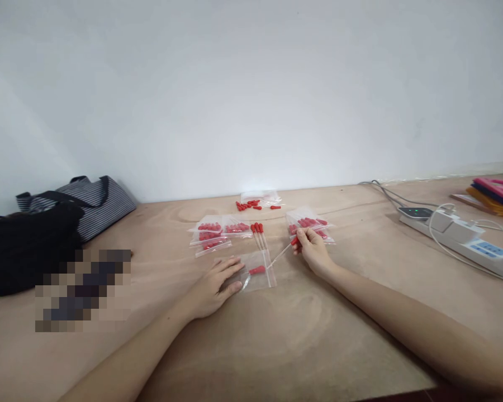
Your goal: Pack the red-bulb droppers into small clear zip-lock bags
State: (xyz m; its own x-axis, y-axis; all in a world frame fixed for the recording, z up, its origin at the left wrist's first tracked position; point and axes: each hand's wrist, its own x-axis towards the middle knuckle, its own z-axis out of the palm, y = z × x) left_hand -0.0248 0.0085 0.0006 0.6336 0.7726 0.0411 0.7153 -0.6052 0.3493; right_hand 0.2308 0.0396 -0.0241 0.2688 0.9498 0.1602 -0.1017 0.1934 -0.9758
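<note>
My left hand (218,287) lies with its fingers stretched out on the closed end of a small clear zip bag (255,283). A red rubber dropper bulb (257,269) shows at that bag. My right hand (312,248) pinches a glass dropper (281,254) by its red bulb, its thin tube pointing down left to the bag's zip edge. Whether the tip is inside the bag, I cannot tell. Beyond the bag, three droppers (257,229) lie side by side, bulbs away from me. Filled zip bags (212,235) are stacked to the left, and more filled bags (305,218) lie just behind my right hand.
Loose red bulbs (247,205) and clear bags (262,196) lie near the wall. At the right are a white power strip (482,245) with cables and a stack of coloured items (494,195). A striped bag (109,204) and black cloth (29,245) sit at the left.
</note>
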